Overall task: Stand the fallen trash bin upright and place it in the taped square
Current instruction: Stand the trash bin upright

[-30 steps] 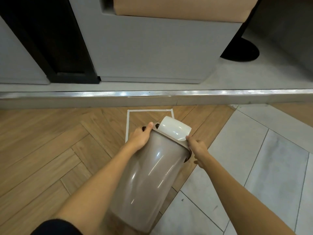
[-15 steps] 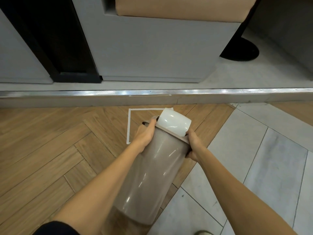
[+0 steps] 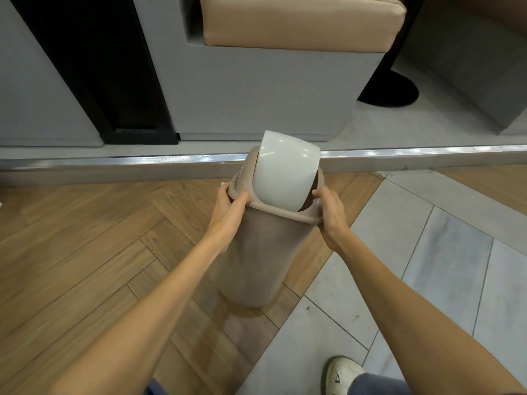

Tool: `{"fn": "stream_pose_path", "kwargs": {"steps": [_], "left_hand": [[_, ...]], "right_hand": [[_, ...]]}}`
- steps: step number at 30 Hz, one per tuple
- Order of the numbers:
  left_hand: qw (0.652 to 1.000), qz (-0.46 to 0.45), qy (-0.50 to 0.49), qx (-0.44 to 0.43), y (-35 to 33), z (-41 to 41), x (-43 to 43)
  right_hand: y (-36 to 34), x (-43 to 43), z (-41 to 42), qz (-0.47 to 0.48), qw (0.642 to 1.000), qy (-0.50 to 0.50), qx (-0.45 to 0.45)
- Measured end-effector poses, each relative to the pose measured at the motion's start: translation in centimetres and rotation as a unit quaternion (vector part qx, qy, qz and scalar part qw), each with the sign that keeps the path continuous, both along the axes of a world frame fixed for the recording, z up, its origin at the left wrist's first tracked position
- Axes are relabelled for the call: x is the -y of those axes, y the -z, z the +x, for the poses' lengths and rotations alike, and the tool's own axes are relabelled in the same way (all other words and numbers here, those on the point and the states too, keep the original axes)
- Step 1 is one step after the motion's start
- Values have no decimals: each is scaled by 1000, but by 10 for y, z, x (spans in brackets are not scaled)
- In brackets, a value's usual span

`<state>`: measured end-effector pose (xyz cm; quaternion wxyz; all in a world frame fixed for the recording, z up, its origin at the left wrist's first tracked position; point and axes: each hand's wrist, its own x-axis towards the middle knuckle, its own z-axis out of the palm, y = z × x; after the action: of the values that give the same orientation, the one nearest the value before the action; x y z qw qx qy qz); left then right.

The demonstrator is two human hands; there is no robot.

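Note:
A taupe plastic trash bin (image 3: 256, 258) with a white swing lid (image 3: 282, 169) is nearly upright, its base low over the wooden floor where wood meets tile. My left hand (image 3: 228, 215) grips the left side of its top rim. My right hand (image 3: 330, 215) grips the right side of the rim. The bin leans slightly away from me. The white taped square is almost wholly hidden behind the bin; only a small bit of tape (image 3: 224, 183) shows at the left of the rim.
A metal floor strip (image 3: 114, 161) runs across just beyond the bin. Behind it stand a grey bench block (image 3: 256, 95) with a tan cushion and a black round table base (image 3: 390, 92). My white shoe (image 3: 342, 372) is on the grey tiles at the lower right.
Both hands have raised the bin from a steep tilt to nearly upright and carried it forward toward the metal strip. The taped square is now covered from view.

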<state>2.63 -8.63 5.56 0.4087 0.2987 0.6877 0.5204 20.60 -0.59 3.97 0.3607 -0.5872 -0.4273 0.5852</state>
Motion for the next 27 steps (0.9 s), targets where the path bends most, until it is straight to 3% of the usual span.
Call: {"fn": "stream_pose_path", "kwargs": {"steps": [8, 14, 27], "left_hand": [[998, 39, 11, 38, 13, -2, 51], [997, 48, 8, 57, 32, 3, 84], [996, 41, 32, 74, 41, 12, 93]], "right_hand": [[0, 26, 4, 40, 999, -20, -29], [-7, 32, 1, 89, 993, -77, 4], [-13, 42, 11, 87, 990, -109, 30]]}}
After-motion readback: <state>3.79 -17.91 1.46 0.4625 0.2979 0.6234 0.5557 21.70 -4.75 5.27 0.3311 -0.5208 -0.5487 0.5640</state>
